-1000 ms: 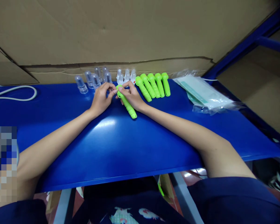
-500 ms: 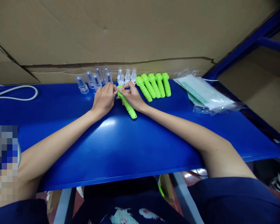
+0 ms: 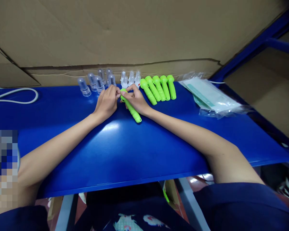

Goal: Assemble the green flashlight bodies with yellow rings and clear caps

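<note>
A lime-green plastic handle with a rounded head (image 3: 133,113) is in my right hand (image 3: 137,100), its narrow end slanting toward me over the blue table. The fingers and thumb of that hand close around its head. At the head's left side, my left hand (image 3: 107,101) has its fingers pinched together; whether a small part is between them is hidden. Just behind my hands stand several small white pieces with clear tips (image 3: 131,80). To the left of these are several clear ribbed plastic caps (image 3: 99,84).
Several matching green handles (image 3: 159,88) lie in a row right of my hands. Farther right is a clear plastic bag with white and green sheets (image 3: 210,93). A white cable loop (image 3: 26,101) rests at the left. Cardboard (image 3: 125,35) walls off the back of the blue table (image 3: 135,154).
Almost nothing differs. My left fingers have shifted very slightly at the head of the green handle, and my right hand keeps its hold.
</note>
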Available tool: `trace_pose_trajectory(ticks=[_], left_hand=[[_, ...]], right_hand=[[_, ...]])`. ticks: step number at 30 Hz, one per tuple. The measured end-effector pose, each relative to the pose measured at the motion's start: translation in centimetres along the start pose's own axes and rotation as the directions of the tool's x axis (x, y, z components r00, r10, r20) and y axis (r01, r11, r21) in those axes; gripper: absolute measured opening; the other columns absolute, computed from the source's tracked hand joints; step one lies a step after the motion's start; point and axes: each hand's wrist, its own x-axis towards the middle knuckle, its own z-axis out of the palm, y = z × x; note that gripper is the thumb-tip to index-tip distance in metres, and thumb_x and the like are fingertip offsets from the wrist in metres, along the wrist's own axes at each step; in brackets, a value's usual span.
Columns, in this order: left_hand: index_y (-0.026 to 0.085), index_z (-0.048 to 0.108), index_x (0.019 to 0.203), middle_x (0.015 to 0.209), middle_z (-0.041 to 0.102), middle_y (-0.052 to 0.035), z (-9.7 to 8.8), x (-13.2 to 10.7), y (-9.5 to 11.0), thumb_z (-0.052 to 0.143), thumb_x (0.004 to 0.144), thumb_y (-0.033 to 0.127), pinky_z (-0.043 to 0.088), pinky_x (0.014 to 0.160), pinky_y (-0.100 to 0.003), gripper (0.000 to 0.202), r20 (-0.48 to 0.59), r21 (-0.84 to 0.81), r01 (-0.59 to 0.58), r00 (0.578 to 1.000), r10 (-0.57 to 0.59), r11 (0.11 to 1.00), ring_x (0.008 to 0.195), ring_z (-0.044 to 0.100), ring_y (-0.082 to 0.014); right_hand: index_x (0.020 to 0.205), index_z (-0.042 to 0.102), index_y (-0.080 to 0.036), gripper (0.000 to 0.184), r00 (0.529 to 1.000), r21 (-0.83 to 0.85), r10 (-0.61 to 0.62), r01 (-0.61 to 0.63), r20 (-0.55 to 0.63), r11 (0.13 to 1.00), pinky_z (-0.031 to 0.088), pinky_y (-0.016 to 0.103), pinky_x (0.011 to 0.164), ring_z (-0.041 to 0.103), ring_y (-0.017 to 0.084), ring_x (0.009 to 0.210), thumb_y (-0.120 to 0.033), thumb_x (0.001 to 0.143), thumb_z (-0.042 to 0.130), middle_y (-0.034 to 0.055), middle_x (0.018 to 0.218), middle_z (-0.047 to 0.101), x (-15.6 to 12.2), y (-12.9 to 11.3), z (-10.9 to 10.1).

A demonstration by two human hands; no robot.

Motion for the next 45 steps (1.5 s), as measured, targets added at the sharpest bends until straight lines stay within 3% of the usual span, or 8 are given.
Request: trace_pose_trajectory(ticks=[5,10,15,22,30,35,40,45], left_hand=[[0.017,0.058,0.108,0.110,0.070,-0.0133,-0.2,0.0,0.2,0.045,0.104,0.024,0.049,0.090,-0.039,0.015,0.013,0.012,-0.006,1.000,0.005,1.000,0.103,0.069,-0.0282],[0.018,0.060,0.108,0.109,0.072,-0.0115,-0.1,-0.1,0.2,0.048,0.105,0.027,0.048,0.092,-0.038,0.015,-0.051,0.011,-0.008,0.999,0.009,1.000,0.106,0.069,-0.0272],[0.016,0.061,0.103,0.105,0.073,-0.0148,0.3,-0.1,0.1,0.044,0.106,0.030,0.046,0.095,-0.044,0.023,-0.079,0.117,-0.053,0.995,0.062,0.992,0.104,0.070,-0.0311],[0.015,0.064,0.097,0.101,0.073,-0.0178,-0.3,0.2,0.6,0.039,0.104,0.024,0.045,0.098,-0.051,0.028,-0.015,0.175,-0.097,0.995,0.101,0.980,0.105,0.070,-0.0349],[0.014,0.065,0.099,0.099,0.074,-0.0161,-0.5,0.1,0.8,0.036,0.103,0.018,0.048,0.089,-0.044,0.029,-0.020,0.302,-0.120,0.991,0.132,0.946,0.100,0.071,-0.0309],[0.015,0.061,0.103,0.103,0.073,-0.0148,-0.3,0.0,0.4,0.039,0.104,0.019,0.048,0.091,-0.043,0.023,-0.004,0.209,-0.090,0.996,0.093,0.974,0.100,0.071,-0.0296],[0.017,0.057,0.106,0.107,0.070,-0.0117,-0.2,0.1,-0.2,0.047,0.104,0.026,0.050,0.090,-0.039,0.013,-0.016,0.001,-0.082,0.997,0.082,0.997,0.099,0.069,-0.0257],[0.018,0.057,0.102,0.098,0.069,-0.0070,0.0,0.3,-1.1,0.054,0.097,0.021,0.053,0.085,-0.033,0.006,-0.031,-0.231,-0.092,0.996,0.087,0.969,0.091,0.066,-0.0197]], right_hand=[[0.096,0.038,-0.027,0.052,1.000,-0.010,0.003,-0.003,0.010,1.000,0.045,0.022,0.040,0.058,0.010,0.043,-0.065,0.089,0.072,-0.0078,0.067,0.066,-0.1,-0.3,0.0],[0.095,0.038,-0.027,0.052,0.999,-0.005,0.015,-0.015,-0.028,1.000,0.046,0.022,0.040,0.058,0.011,0.043,-0.067,0.090,0.070,-0.0075,0.067,0.065,-0.1,-0.5,0.1],[0.095,0.038,-0.026,0.049,0.998,-0.019,0.027,-0.028,-0.053,0.999,0.045,0.022,0.040,0.056,0.010,0.043,-0.064,0.092,0.069,-0.0072,0.068,0.066,0.0,-0.5,0.3],[0.095,0.039,-0.027,0.049,0.997,-0.055,0.048,-0.052,-0.066,0.997,0.046,0.023,0.041,0.057,0.011,0.044,-0.064,0.090,0.072,-0.0068,0.068,0.065,-0.2,-0.7,0.3],[0.095,0.038,-0.027,0.051,0.999,-0.049,0.010,-0.013,-0.047,0.999,0.044,0.022,0.040,0.056,0.010,0.043,-0.064,0.089,0.072,-0.0083,0.066,0.064,-0.1,-0.4,0.2],[0.095,0.038,-0.027,0.049,0.999,-0.027,0.021,-0.023,-0.044,0.999,0.044,0.022,0.041,0.056,0.010,0.043,-0.063,0.091,0.071,-0.0079,0.067,0.065,-0.1,-0.4,0.2],[0.098,0.037,-0.027,0.049,0.998,-0.007,0.031,-0.031,-0.051,0.999,0.044,0.024,0.040,0.056,0.011,0.044,-0.062,0.091,0.070,-0.0072,0.069,0.065,-0.1,-0.5,0.1],[0.099,0.038,-0.027,0.048,0.998,-0.016,0.043,-0.044,-0.051,0.999,0.045,0.025,0.042,0.056,0.011,0.045,-0.062,0.091,0.070,-0.0068,0.069,0.062,-0.2,-0.8,0.1]])
